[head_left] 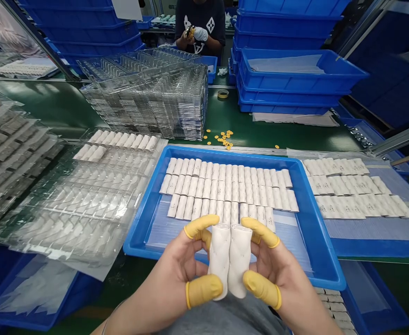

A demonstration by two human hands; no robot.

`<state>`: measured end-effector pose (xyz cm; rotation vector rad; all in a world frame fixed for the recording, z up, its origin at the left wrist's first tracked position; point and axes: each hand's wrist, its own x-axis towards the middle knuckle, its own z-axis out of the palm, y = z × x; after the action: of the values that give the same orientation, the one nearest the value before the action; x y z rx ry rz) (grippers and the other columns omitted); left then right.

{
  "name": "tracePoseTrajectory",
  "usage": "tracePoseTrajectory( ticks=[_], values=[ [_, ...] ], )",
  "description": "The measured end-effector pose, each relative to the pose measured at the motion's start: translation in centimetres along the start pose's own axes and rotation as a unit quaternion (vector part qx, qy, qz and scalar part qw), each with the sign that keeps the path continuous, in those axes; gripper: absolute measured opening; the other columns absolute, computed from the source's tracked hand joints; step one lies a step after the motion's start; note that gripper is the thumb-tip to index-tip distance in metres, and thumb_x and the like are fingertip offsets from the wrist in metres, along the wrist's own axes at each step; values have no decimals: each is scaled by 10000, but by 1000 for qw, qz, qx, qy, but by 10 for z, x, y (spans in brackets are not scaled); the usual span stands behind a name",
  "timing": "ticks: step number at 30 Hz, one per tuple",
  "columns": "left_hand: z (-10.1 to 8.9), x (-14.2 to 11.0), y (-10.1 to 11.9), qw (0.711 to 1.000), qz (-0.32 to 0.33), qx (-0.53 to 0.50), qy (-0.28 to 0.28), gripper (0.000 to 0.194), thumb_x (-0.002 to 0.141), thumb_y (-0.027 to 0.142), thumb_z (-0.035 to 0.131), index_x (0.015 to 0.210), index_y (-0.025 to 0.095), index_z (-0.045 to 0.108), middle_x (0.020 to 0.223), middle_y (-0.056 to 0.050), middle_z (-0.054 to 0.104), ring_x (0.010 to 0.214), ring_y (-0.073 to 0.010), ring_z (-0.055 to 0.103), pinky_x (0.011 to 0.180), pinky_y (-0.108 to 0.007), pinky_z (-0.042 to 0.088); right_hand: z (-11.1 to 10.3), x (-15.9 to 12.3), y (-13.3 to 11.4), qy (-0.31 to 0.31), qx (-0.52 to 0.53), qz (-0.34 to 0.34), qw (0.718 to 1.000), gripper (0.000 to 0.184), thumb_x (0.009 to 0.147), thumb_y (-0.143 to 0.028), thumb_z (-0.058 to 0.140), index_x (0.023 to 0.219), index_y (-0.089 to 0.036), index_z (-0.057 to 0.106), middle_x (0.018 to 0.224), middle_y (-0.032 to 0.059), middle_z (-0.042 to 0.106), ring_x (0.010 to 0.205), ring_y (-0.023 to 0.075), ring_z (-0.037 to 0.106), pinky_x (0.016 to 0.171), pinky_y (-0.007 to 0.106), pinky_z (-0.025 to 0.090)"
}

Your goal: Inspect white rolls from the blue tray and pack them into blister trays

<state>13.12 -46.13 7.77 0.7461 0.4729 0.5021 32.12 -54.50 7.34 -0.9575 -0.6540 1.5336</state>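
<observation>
My left hand [190, 265], with yellow finger cots on its fingertips, grips a white, slightly wavy cylindrical piece [219, 260] between thumb and fingers. A matching white cylindrical piece [240, 260] is pinched in my right hand [274, 260], which wears the same cots. Both pieces stand upright, side by side and seemingly touching, in front of my lap. Just beyond them lies a shallow blue tray [319, 260], where rows of similar white pieces [225, 190] rest on a pale sheet. Small dark marks show on some of those.
Left of the tray lies a clear compartmented blister tray [93, 186], partly filled. Stacked clear trays [162, 102] and blue bins [295, 83] stand behind. Orange discs [223, 138] and a tape roll [223, 94] lie on the green bench. More white pieces [358, 186] sit right. A person [200, 28] works opposite.
</observation>
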Motion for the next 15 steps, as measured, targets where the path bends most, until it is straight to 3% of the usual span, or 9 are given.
tracePoseTrajectory(
  ticks=[5, 10, 13, 15],
  values=[
    [-1, -1, -3, 1000, 7, 13, 17, 632, 818, 241, 793, 1368, 426, 544, 1109, -49, 617, 934, -201, 658, 742, -306, 572, 1, 1, 1, 0, -28, -8, 1000, 540, 889, -378, 763, 1372, -446, 529, 1194, 55, 696, 695, 180, 711, 645, 344, 607],
    [-2, 0, 0, 999, 31, 33, 23, 575, 848, 266, 764, 1367, 411, 563, 1186, -66, 634, 1084, -241, 606, 833, -346, 569, -1, 1, 1, 15, -45, -32, 998, 476, 930, -378, 714, 1370, -422, 538, 1270, 63, 677, 1110, 266, 667, 812, 384, 607],
    [-2, 2, 1, 998, 39, 35, 23, 546, 860, 255, 751, 1356, 406, 580, 1175, -64, 659, 1086, -241, 621, 854, -357, 565, -1, 2, 0, 10, -38, -29, 999, 457, 952, -377, 688, 1378, -427, 529, 1249, 48, 688, 1160, 247, 642, 943, 409, 558],
    [-2, 2, 1, 998, 42, 34, 20, 528, 863, 252, 749, 1345, 400, 592, 1160, -63, 671, 1086, -239, 628, 858, -357, 562, -1, 3, -1, 3, -32, -24, 999, 443, 958, -392, 677, 1374, -435, 531, 1221, 43, 696, 1148, 243, 646, 945, 413, 554]
  ],
)
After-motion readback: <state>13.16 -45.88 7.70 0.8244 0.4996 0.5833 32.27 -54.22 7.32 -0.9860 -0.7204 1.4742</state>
